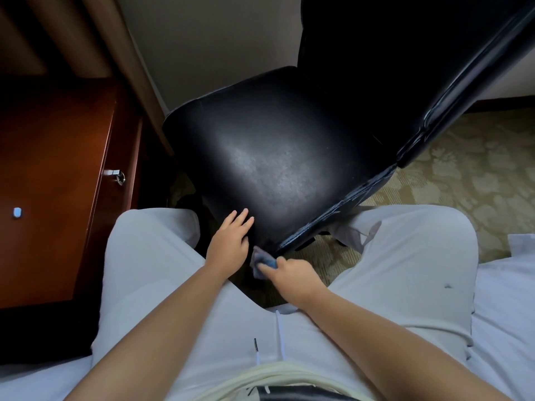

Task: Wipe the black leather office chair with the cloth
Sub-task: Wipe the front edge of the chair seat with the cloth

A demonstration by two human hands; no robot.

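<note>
- Pale grey soft trousers (405, 270) cover the seated person's knees, nearest the camera.
- The right hand (292, 274) pinches a crumpled blue-grey cloth (262, 261) against the seat's front edge.
- The left hand (230, 244) lies flat, fingers straight, on the chair (275, 157): black, creased, glossy leather.
- A reddish wooden cabinet (58, 169) stands left; patterned carpet (477, 175) lies right.

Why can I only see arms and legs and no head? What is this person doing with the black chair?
The camera sits on the person's head and looks down, so you see what they see: their own arms and their legs in light trousers. They sit right in front of a black chair. The left hand rests flat on the front edge of the seat. The right hand pinches a small bluish cloth against that front edge, to wipe it. A wooden cabinet stands to the left, on patterned carpet.
</note>
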